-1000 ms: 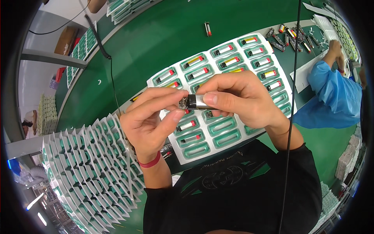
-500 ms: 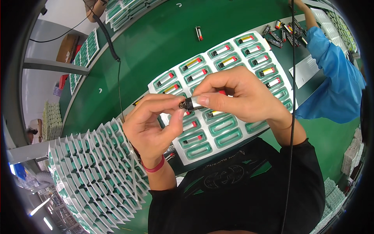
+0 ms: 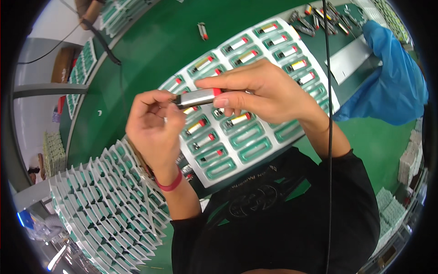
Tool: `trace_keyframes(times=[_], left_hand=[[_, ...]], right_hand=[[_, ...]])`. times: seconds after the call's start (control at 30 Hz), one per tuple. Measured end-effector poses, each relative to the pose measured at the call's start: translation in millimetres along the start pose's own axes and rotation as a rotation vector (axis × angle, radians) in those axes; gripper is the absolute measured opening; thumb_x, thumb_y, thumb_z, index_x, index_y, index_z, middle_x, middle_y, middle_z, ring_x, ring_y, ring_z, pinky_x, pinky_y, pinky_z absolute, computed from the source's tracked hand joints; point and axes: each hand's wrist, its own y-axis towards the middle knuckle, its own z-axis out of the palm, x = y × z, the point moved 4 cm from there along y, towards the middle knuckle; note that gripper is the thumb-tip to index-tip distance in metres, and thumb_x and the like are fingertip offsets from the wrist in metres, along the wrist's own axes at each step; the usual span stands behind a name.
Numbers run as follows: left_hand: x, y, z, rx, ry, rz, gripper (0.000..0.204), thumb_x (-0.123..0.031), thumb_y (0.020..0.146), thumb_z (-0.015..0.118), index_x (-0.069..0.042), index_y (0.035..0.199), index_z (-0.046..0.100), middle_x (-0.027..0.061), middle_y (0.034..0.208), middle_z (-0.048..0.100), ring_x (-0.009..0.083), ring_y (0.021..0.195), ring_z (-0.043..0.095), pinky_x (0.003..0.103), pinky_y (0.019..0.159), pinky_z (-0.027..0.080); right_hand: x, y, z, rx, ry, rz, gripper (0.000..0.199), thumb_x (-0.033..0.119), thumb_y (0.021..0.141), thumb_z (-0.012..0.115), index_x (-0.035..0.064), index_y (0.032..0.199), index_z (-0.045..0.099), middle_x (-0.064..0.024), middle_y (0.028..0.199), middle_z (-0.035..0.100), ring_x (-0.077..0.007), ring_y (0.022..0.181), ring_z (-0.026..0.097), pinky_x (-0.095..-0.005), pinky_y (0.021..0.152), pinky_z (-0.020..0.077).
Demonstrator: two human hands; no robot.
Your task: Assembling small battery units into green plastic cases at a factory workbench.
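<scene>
A silver cylinder (image 3: 198, 97), apparently a battery cell, is held level above the tray, with a black end to the left and a red end to the right. Thumb and fingers of my right hand (image 3: 267, 91) close on the red end. My left hand (image 3: 153, 125), slightly blurred, pinches the black end with its fingertips. Beneath both hands lies a white tray (image 3: 213, 179) with green oval pockets. Many pockets hold similar cells with red ends, such as one cell (image 3: 246, 57); several pockets at the near side are empty.
Left of me stand stacked white-and-green trays (image 3: 105, 205). One loose cell (image 3: 202, 31) lies on the green table, and a pile of cells (image 3: 319, 20) sits at the far right. Beside it are a white sheet (image 3: 349, 59) and a co-worker's blue sleeve (image 3: 388, 82). A black cable (image 3: 329, 137) hangs in front.
Both hands have shifted left and slightly up in the picture with the cell. Its red end now shows beside my right thumb. The whole view has moved a little too.
</scene>
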Motion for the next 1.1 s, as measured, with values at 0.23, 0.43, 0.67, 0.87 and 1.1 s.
trace_keyframes(times=[0.23,0.43,0.67,0.87,1.1], left_hand=[[21.4,-9.4,15.5,0.073,-0.054,-0.111,0.017,0.01,0.085,0.059,0.007,0.102,0.057,0.009,0.089,0.063,0.0118,0.073,0.063,0.023,0.065,0.053],[35.6,-21.9,21.7,0.114,-0.083,-0.205,0.018,0.01,0.085,0.059,0.005,0.102,0.055,0.0088,0.092,0.062,0.0132,0.073,0.063,0.025,0.068,0.055],[57.8,-35.8,29.1,0.216,-0.023,-0.273,0.02,0.004,0.089,0.061,0.005,0.109,0.057,0.011,0.097,0.064,0.0164,0.078,0.064,0.028,0.066,0.055],[47.0,-40.3,56.3,0.569,0.734,0.086,0.029,-0.002,0.077,0.075,-0.002,0.105,0.069,0.0089,0.096,0.065,0.0201,0.08,0.063,0.032,0.069,0.05],[55.1,-44.5,82.1,0.732,0.952,0.284,0.031,-0.01,0.068,0.08,-0.003,0.094,0.063,0.0129,0.086,0.062,0.0329,0.082,0.061,0.042,0.072,0.049]], right_hand=[[-22.5,-24.5,-2.5,-0.077,-0.016,-0.115,0.034,0.02,0.086,0.075,0.0029,0.115,0.07,-0.0071,0.074,0.071,-0.0134,0.06,0.067,-0.0259,0.054,0.0507],[-32.7,-45.7,-1.5,-0.075,0.165,0.053,0.034,0.003,0.089,0.069,0.0015,0.122,0.067,-0.0124,0.087,0.074,-0.0119,0.068,0.068,-0.0243,0.063,0.0563],[-72.0,-74.9,14.6,-0.077,0.68,0.423,0.034,0.005,0.092,0.067,-0.0039,0.124,0.063,-0.0114,0.087,0.072,-0.0116,0.068,0.067,-0.024,0.064,0.0554],[-73.4,-108.9,-15.7,-0.327,1.106,0.314,0.039,-0.004,0.093,0.06,-0.0061,0.131,0.056,-0.0181,0.099,0.07,-0.0168,0.078,0.068,-0.0271,0.071,0.0561],[-53.4,-80.3,-0.7,-0.188,1.292,0.189,0.035,0.001,0.096,0.058,-0.005,0.13,0.055,-0.019,0.104,0.07,-0.0172,0.077,0.068,-0.0285,0.069,0.0565]])
